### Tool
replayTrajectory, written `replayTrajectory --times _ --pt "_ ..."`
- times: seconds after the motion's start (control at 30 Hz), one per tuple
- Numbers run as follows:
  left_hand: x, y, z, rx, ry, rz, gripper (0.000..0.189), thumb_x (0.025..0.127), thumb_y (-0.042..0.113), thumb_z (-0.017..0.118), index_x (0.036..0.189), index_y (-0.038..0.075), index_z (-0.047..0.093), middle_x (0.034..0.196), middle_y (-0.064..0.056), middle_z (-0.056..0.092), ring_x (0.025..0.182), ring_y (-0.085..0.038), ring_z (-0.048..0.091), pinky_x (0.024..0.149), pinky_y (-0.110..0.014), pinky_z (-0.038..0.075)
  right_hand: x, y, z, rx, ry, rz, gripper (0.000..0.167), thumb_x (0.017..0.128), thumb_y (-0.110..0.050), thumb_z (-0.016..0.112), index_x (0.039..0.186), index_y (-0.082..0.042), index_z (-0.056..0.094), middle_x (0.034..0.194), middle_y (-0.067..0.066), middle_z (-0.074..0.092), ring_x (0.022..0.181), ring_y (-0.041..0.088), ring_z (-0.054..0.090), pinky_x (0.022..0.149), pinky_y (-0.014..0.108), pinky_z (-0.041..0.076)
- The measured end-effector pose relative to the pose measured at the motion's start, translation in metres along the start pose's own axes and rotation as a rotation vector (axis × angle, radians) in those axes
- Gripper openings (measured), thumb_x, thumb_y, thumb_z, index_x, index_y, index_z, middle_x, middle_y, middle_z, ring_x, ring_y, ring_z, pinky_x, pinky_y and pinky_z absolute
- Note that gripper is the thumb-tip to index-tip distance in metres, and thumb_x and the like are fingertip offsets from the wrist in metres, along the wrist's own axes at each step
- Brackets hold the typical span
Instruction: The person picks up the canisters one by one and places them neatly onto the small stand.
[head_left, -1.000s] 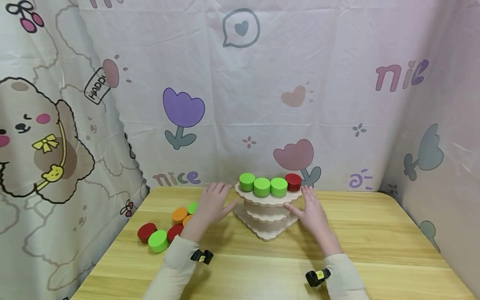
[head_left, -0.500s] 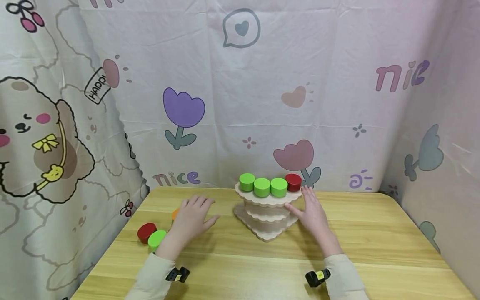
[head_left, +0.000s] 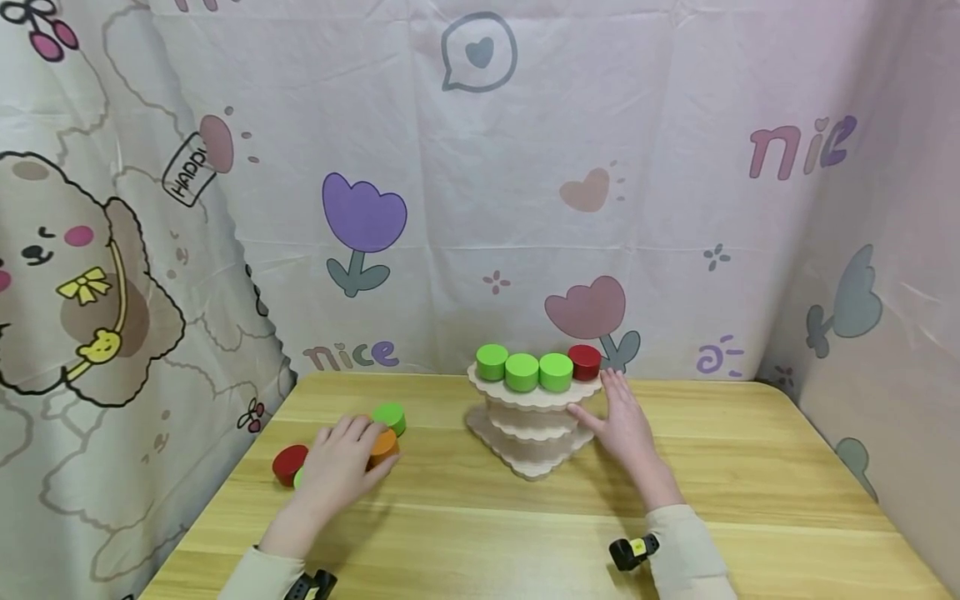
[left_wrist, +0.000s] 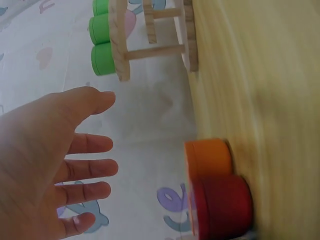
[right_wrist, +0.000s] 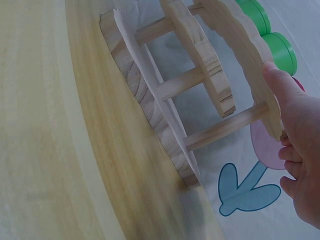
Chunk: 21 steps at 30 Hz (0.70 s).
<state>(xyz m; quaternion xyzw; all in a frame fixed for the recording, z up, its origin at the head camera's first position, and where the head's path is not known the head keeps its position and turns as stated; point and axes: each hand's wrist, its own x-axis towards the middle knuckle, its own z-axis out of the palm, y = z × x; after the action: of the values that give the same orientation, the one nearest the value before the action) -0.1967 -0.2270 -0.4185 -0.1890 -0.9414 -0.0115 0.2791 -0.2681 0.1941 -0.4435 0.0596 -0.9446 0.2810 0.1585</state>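
My left hand [head_left: 337, 467] hovers over a loose group of round blocks, its fingers fairly straight and holding nothing. Near it are an orange block [head_left: 384, 450], a green block [head_left: 390, 419] and a red block [head_left: 289, 465]; the hand hides others. In the left wrist view, an orange block [left_wrist: 212, 157] and a dark red block [left_wrist: 225, 207] sit apart from the fingers. My right hand [head_left: 626, 429] grips the right edge of the top tier of a wooden tiered stand [head_left: 536, 400], thumb in front. On that tier stand several green blocks [head_left: 522, 372] and one red block [head_left: 585, 362].
The wooden table [head_left: 487, 533] carries everything, with the stand near its back edge. A patterned cloth [head_left: 480, 167] hangs behind and along both sides. Wooden dowels [right_wrist: 225, 127] join the stand's scalloped tiers.
My left hand has moved away from the stand, leftward and toward me, over the loose blocks. The right hand keeps its place on the stand, and the blocks on top have not moved.
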Motion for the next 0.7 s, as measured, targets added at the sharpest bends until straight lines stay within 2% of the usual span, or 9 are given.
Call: replayTrajectory --times 0.33,0.7 --pt "-0.022 -0.017 0.003 0.024 -0.084 -0.087 0.048 0.079 0.048 0.075 0.109 0.012 0.065 0.107 -0.007 0.064 0.101 -0.029 0.056 0.077 -0.045 0.041 0.001 -0.001 -0.002 0.001 -0.001 -0.001 0.100 0.084 -0.062 0.062 0.150 0.004 0.027 0.158 0.025 0.023 0.149 0.041 0.014 0.120 0.054 0.016" --pt "-0.031 -0.035 0.008 0.024 -0.166 -0.171 0.056 0.076 0.053 0.075 0.109 0.008 0.065 0.108 -0.012 0.063 0.104 -0.033 0.055 0.082 -0.055 0.042 0.000 -0.001 -0.002 0.001 -0.008 0.006 0.100 0.084 -0.062 0.063 0.150 0.004 0.027 0.158 0.025 0.023 0.149 0.042 0.015 0.120 0.054 0.016"
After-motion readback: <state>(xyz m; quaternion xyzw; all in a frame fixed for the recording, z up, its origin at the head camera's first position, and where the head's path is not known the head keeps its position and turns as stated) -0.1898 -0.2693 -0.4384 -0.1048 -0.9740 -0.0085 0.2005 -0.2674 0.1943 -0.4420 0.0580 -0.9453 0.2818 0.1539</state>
